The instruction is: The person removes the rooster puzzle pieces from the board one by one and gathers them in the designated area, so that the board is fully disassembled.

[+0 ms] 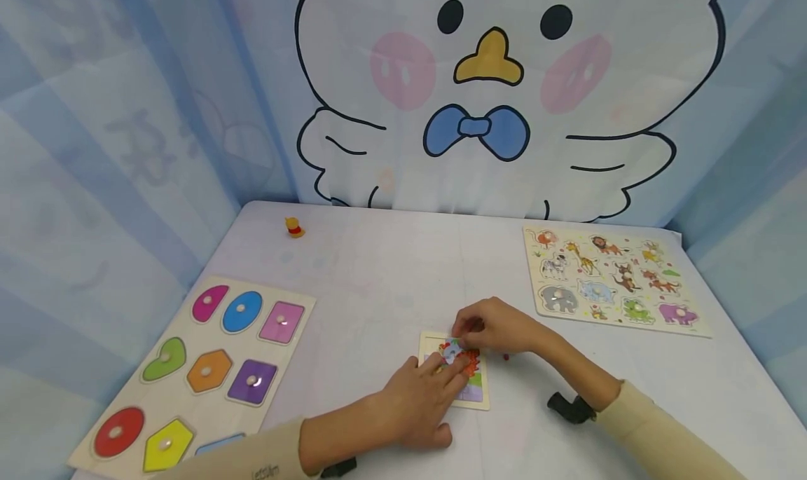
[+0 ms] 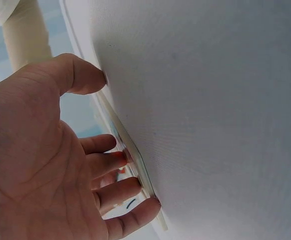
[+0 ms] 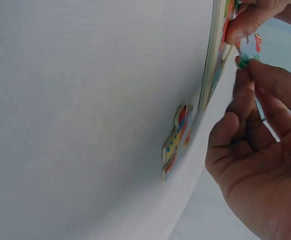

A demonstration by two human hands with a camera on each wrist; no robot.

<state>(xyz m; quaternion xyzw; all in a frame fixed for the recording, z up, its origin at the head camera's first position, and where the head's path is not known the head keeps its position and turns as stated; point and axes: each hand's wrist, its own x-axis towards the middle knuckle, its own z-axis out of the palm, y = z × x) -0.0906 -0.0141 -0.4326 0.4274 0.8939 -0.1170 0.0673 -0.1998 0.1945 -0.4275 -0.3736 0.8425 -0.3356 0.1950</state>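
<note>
A small wooden jigsaw board with a pale frame and colourful pieces lies near the front middle of the table. My left hand rests on it, fingers spread over its left and middle part. At the board's top edge my right hand pinches a jigsaw piece between thumb and fingertips. That piece shows white, red and green in the right wrist view, and the fingers cover part of it. A loose jigsaw piece in yellow, blue and red lies on the table beside the board, mostly hidden under the right wrist in the head view.
A wooden shape puzzle with knobbed pieces lies at the left. An animal peg puzzle is at the back right. Near the back left edge stands a small yellow and red figurine. A curtain with a cartoon bird hangs behind the table.
</note>
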